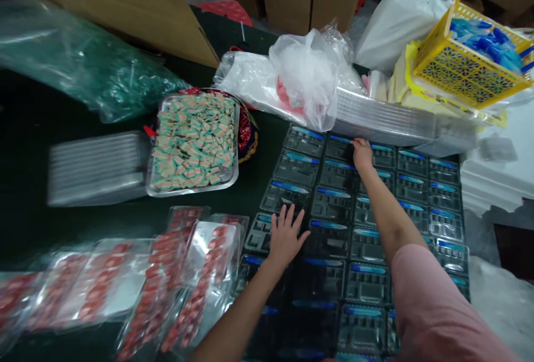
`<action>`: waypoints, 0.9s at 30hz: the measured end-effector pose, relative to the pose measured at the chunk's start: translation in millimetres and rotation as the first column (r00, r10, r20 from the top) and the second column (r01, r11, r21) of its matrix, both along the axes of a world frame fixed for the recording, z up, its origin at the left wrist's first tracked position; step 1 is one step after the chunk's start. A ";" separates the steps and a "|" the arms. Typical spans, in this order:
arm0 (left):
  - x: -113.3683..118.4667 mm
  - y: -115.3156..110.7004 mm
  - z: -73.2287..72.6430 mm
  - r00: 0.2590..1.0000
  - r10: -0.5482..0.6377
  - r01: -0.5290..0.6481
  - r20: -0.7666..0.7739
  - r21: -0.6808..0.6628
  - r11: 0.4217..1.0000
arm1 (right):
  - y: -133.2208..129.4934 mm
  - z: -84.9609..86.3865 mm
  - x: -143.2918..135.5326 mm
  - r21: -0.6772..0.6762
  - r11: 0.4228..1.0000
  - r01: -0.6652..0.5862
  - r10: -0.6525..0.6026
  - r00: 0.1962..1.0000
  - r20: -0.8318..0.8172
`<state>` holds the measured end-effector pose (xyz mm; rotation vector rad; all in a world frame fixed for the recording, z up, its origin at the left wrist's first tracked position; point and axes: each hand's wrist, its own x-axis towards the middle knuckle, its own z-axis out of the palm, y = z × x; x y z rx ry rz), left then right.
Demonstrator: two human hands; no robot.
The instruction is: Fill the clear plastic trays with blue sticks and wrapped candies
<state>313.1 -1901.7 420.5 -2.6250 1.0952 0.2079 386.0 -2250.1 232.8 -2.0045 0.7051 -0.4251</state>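
Rows of clear plastic trays (pixel 334 203), each with a blue pen-like piece along its top edge, cover the dark table. My left hand (pixel 286 234) rests over the left columns of trays, fingers spread, holding nothing. Farther up, my right hand (pixel 362 153) reaches to the back row, its fingertips at the end of a blue piece (pixel 340 139); whether they pinch it is too small to tell. The right forearm hides part of the trays beneath it.
Left of the trays stands a shallow tray of small wrapped pieces (pixel 194 142), beside stacked clear trays (pixel 98 167). Packs with red pieces (pixel 104 281) lie front left. Plastic bags (pixel 306 75), more stacked trays (pixel 384 117) and a yellow basket (pixel 459 70) line the back.
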 end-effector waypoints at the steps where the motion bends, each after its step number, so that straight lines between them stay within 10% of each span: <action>1: -1.2 -0.6 0.4 1.000 0.003 -0.003 -0.004 0.000 1.000 | 0.5 0.9 -2.0 -0.044 0.998 -0.037 0.036 0.999 -0.028; 7: -8.3 -4.6 1.2 0.998 0.043 -0.046 -0.054 -0.050 0.998 | 18.8 29.1 -21.4 -0.100 0.995 -0.005 0.020 0.990 0.142; 14: -12.6 -16.2 16.1 0.985 0.075 -0.087 -0.154 -0.074 0.993 | 109.0 99.2 -44.5 0.267 0.926 -0.266 0.164 0.923 0.349; 18: -28.3 -24.2 46.3 0.973 0.062 -0.099 -0.222 -0.161 0.982 | 185.9 157.5 -14.4 0.718 0.488 -0.496 0.242 0.867 0.435; 22: -56.6 -10.4 84.4 0.950 0.100 -0.193 -0.296 -0.303 0.933 | 242.2 213.7 41.1 0.910 0.053 -0.412 0.157 0.903 0.400; 24: -72.7 5.7 104.9 0.939 0.125 -0.245 -0.320 -0.368 0.897 | 258.7 231.8 63.2 0.915 -0.074 -0.396 0.139 0.905 0.403; 27: -96.8 35.5 136.2 0.906 0.191 -0.361 -0.378 -0.455 0.814 | 273.0 243.1 78.6 0.906 -0.120 -0.406 0.089 0.904 0.417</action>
